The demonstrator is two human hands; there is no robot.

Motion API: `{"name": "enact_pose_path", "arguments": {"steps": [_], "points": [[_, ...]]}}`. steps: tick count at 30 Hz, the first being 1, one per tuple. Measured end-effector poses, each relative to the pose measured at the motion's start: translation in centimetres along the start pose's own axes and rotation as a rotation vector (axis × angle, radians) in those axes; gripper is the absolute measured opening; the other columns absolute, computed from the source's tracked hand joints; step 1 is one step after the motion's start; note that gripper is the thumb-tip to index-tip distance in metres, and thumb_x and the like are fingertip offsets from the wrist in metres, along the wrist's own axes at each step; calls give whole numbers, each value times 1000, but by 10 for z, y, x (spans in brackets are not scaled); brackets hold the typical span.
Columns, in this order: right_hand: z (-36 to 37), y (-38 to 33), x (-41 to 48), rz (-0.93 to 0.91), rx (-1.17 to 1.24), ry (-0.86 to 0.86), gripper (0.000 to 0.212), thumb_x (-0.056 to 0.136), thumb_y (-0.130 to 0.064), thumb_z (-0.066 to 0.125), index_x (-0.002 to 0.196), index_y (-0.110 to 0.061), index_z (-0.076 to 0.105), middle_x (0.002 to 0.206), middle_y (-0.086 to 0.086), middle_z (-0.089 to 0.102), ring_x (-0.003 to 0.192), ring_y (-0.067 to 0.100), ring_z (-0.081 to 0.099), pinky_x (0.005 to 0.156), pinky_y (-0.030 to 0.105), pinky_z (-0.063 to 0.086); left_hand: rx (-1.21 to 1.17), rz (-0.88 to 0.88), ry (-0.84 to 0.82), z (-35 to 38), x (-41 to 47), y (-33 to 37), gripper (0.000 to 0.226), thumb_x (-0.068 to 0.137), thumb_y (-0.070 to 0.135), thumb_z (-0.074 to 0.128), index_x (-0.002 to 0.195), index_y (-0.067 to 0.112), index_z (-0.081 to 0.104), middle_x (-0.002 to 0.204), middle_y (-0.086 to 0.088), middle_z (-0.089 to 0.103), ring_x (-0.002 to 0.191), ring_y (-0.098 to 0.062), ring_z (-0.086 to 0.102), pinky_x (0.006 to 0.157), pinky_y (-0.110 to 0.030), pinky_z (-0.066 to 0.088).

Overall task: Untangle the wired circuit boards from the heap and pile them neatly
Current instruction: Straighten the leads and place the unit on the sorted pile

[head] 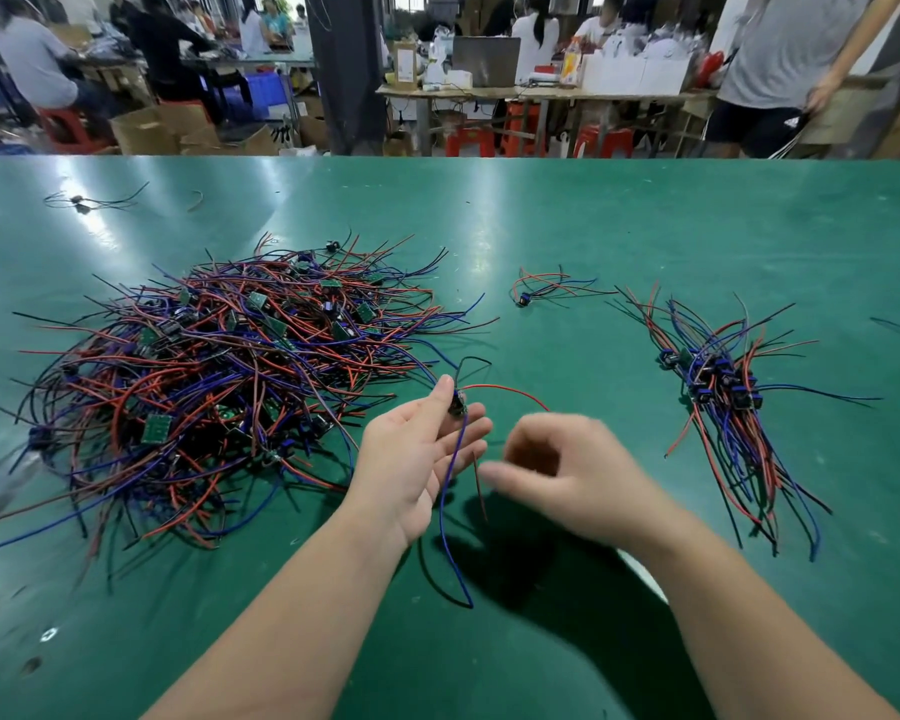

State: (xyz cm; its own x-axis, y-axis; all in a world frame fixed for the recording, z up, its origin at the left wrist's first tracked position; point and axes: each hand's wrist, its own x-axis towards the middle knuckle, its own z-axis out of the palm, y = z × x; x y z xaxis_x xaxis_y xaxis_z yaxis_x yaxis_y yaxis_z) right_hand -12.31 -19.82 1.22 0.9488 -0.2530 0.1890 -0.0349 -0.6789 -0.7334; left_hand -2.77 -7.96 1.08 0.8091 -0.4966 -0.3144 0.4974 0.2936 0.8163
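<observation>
Since the small dark circuit board [457, 405] pinched in the left hand [422, 459] is light and trails thin, limp leads, it will probably handle best when taken by the stiff board itself. The wires would likely bend, slip and snag on their neighbours. It looks like a tiny dark block with a blue lead hanging past the palm in a long loop, a red one arching off to the right, a black one curling above and a short reddish end dangling beside the blue. The thumb and fingers [476, 428] of that hand close on the board above the bench, between the two groups of boards.

The right hand [567, 465] hovers just beside it, blurred, its fingers curled inward; whether they hold a wire cannot be told.

To the left lies the big tangled heap of red, blue and black wires and green boards [219, 376], crossed in every direction, so a pull on one lead there would probably drag others along. To the right, the tidy pile of boards with aligned wires [718, 392] rests on the green bench [593, 226]. One stray wired board [523, 298] lies apart, farther back.
</observation>
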Motion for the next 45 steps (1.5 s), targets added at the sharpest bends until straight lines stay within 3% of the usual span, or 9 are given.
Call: {"name": "enact_pose_path", "arguments": {"steps": [5, 10, 17, 20, 25, 31, 34, 39, 45], "points": [[17, -1, 0, -65, 10, -144, 25, 69, -16, 81, 77, -29, 61, 66, -18, 60, 58, -4, 52, 58, 6, 34, -91, -36, 5, -1, 1, 2, 21, 95, 21, 55, 92, 1, 60, 72, -13, 73, 61, -20, 71, 48, -23, 55], [2, 6, 7, 32, 415, 229, 22, 74, -5, 78, 67, -18, 62, 57, -6, 62, 50, 8, 52, 51, 18, 41, -82, -13, 5, -2, 2, 2, 20, 95, 22, 55, 93, 3, 61, 75, -10, 74, 65, -17, 72, 54, -24, 57], [12, 5, 7, 173, 394, 409, 17, 71, -16, 82, 65, -13, 67, 61, 5, 69, 58, 24, 66, 61, 46, 57, 321, 61, -249, 5, -4, -18, 58, 83, 65, 28, 100, 25, 67, 109, 5, 71, 95, 0, 66, 78, -19, 51], [8, 3, 10, 227, 489, 463, 21, 69, -8, 82, 62, -11, 63, 57, 6, 67, 55, 20, 64, 61, 43, 56, 407, 91, -355, 3, -6, -20, 72, 69, 72, 25, 118, 32, 58, 130, 13, 55, 120, 4, 51, 104, -23, 39], [-17, 3, 40, 292, 524, 463, 20, 72, 7, 72, 65, -8, 61, 53, 4, 66, 52, 14, 65, 49, 21, 51, 560, 202, -358, 0, -5, -18, 94, 76, 85, 18, 143, 22, 37, 145, 15, 40, 129, 13, 35, 114, -20, 25], [-83, 21, 153, 338, 240, 632, 18, 69, 3, 63, 63, -14, 60, 71, 17, 70, 64, 25, 67, 70, 39, 58, 1063, 575, -379, -4, -6, -20, 73, 89, 60, 24, 148, 17, 28, 151, 11, 29, 139, 9, 19, 110, -6, 13], [-93, 37, 185, 394, -61, 526, 6, 75, -11, 65, 74, -17, 66, 89, 12, 71, 86, 29, 64, 74, 36, 52, 1131, 569, -438, -5, -7, -24, 73, 89, 61, 24, 149, 19, 24, 152, 11, 25, 140, 7, 15, 111, -7, 9], [-74, 39, 184, 391, -260, 286, 28, 81, -21, 65, 109, -19, 64, 97, 4, 55, 77, 23, 50, 59, 25, 37, 1146, 573, -444, -3, -7, -25, 71, 90, 60, 26, 149, 20, 27, 153, 10, 27, 140, 7, 15, 112, -10, 10], [-27, -8, 141, 107, -260, 97, 14, 83, -13, 60, 90, -20, 70, 77, -4, 66, 70, 14, 59, 59, 9, 42, 1372, 592, -497, 0, -7, -32, 52, 96, 30, 48, 144, 14, 38, 150, -4, 39, 143, -12, 26, 115, -23, 22]]}}
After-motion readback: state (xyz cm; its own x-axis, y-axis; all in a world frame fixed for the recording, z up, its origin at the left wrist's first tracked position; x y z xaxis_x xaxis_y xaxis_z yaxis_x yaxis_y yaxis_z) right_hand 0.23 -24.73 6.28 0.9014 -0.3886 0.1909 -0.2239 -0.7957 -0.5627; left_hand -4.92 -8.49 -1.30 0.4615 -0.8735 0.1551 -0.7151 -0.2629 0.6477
